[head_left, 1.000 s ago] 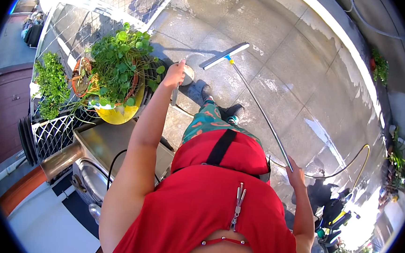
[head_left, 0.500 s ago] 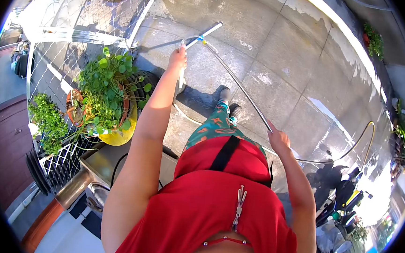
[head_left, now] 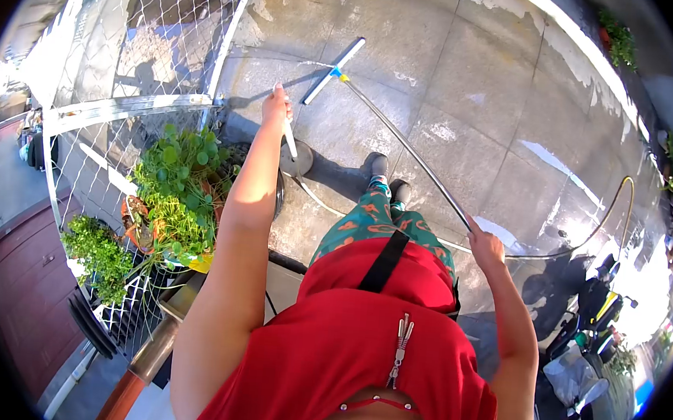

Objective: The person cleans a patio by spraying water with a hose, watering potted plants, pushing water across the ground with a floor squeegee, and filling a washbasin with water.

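My right hand (head_left: 487, 245) is closed round the upper end of a long metal pole (head_left: 415, 151). At the pole's far end, a floor squeegee (head_left: 335, 71) with a pale blade and blue-yellow joint rests on the wet concrete. Out ahead, my left hand (head_left: 277, 106) is closed on a white hose (head_left: 290, 141), whose length hangs below the fist and runs behind my legs to the right. A thin pale streak, perhaps water, shows between this hand and the squeegee. The hose end is hard to make out.
Left of me stand a netted white metal gate (head_left: 141, 104) and leafy potted plants (head_left: 179, 175). The hose loops up at the right (head_left: 627, 201), near a dark, cluttered group of things (head_left: 599, 306). Wet patches and peeling paint mark the concrete floor (head_left: 469, 102).
My left hand has drawn left and slightly nearer me, away from the squeegee. My right hand has moved right and lower with the pole, and the squeegee blade has turned a little.
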Tool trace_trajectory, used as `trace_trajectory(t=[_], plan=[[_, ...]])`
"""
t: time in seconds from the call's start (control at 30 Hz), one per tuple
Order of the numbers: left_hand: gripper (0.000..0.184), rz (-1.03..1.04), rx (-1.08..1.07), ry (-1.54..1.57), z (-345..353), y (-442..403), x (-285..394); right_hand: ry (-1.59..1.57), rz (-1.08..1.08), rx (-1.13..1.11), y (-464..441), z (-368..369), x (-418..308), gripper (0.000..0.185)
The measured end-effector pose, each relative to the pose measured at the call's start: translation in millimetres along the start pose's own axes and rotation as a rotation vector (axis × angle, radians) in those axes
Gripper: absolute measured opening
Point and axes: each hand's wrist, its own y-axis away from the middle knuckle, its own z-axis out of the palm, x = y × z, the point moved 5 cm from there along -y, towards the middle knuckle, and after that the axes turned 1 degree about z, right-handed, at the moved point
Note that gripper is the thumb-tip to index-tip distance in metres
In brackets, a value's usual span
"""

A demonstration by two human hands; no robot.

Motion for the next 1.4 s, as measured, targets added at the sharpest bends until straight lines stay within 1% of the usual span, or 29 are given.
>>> trace_trajectory(t=[0.1,0.13,0.2,0.23,0.27,0.3,0.33,0.37,0.4,0.43,0.5,0.57,0.63,0.67,0.73,0.8,0.83,0.87,0.9,0.97,1.03,1.1,1.13,1.23,1.33,1.4], plan=[[0.047,-0.026,0.000,-0.013,-5,0,-3,0.075,-0.002,0.019,11,0,19,0.057],[0.047,-0.035,0.023,-0.006,-6,1,-5,0.065,-0.014,0.010,9,-15,8,0.058],[0.047,-0.048,-0.001,0.030,-8,1,-9,0.109,-0.062,0.014,-21,-37,-28,0.062],[0.047,-0.055,-0.008,0.049,-11,-1,-11,0.134,-0.091,0.014,-40,-49,-49,0.064],[0.046,-0.062,0.010,0.039,-13,0,-11,0.148,-0.164,0.069,-64,-56,-75,0.061],[0.046,-0.039,-0.016,0.047,-16,-1,-10,0.159,-0.237,0.125,-90,-61,-105,0.058],[0.046,-0.017,-0.042,0.052,-19,-1,-12,0.154,-0.270,0.093,-113,-71,-145,0.060],[0.046,0.005,-0.071,0.054,-21,0,-12,0.144,-0.308,0.118,-140,-75,-185,0.061],[0.046,0.000,-0.039,0.036,-22,8,-7,0.093,-0.297,0.078,-158,-88,-227,0.064],[0.045,-0.013,-0.013,0.017,-23,13,-5,0.052,-0.377,0.115,-181,-91,-263,0.065],[0.044,-0.037,0.035,-0.024,-24,18,-4,-0.030,-0.365,0.098,-211,-106,-328,0.061],[0.043,-0.041,0.046,-0.052,-26,18,-4,-0.058,-0.372,0.086,-223,-112,-364,0.058],[0.042,-0.053,0.027,-0.078,-26,19,-6,-0.078,-0.359,0.072,-224,-109,-370,0.055],[0.042,-0.051,-0.012,-0.083,-27,17,-8,-0.065,-0.334,0.086,-222,-107,-356,0.055],[0.041,-0.050,-0.043,-0.131,-24,14,-14,-0.065,-0.298,0.086,-214,-99,-304,0.057],[0.042,-0.013,-0.116,-0.153,-12,19,-17,-0.007,-0.254,0.087,-191,-89,-236,0.059],[0.042,-0.028,-0.130,-0.168,-7,17,-23,0.044,-0.231,0.086,-172,-81,-198,0.060],[0.043,-0.039,-0.143,-0.186,-2,13,-30,0.023,-0.179,0.094,-161,-62,-156,0.062],[0.043,-0.050,-0.153,-0.206,4,10,-34,0.012,-0.103,0.042,-133,-57,-119,0.060],[0.044,-0.063,-0.168,-0.247,25,17,-36,-0.018,0.011,0.013,-81,-23,-44,0.058],[0.045,-0.071,-0.201,-0.278,47,19,-40,-0.045,0.096,0.085,-25,25,28,0.056],[0.042,-0.049,-0.248,-0.342,73,19,-47,-0.040,0.152,0.152,41,58,80,0.056],[0.041,-0.040,-0.274,-0.371,90,23,-48,-0.035,0.210,0.155,69,74,104,0.055],[0.041,0.031,-0.341,-0.467,141,32,-54,-0.156,0.256,0.280,149,97,155,0.047],[0.041,0.078,-0.372,-0.590,192,60,-56,-0.268,0.396,0.259,225,131,195,0.047],[0.041,0.151,-0.409,-0.661,223,66,-65,-0.323,0.462,0.254,266,165,222,0.049]])
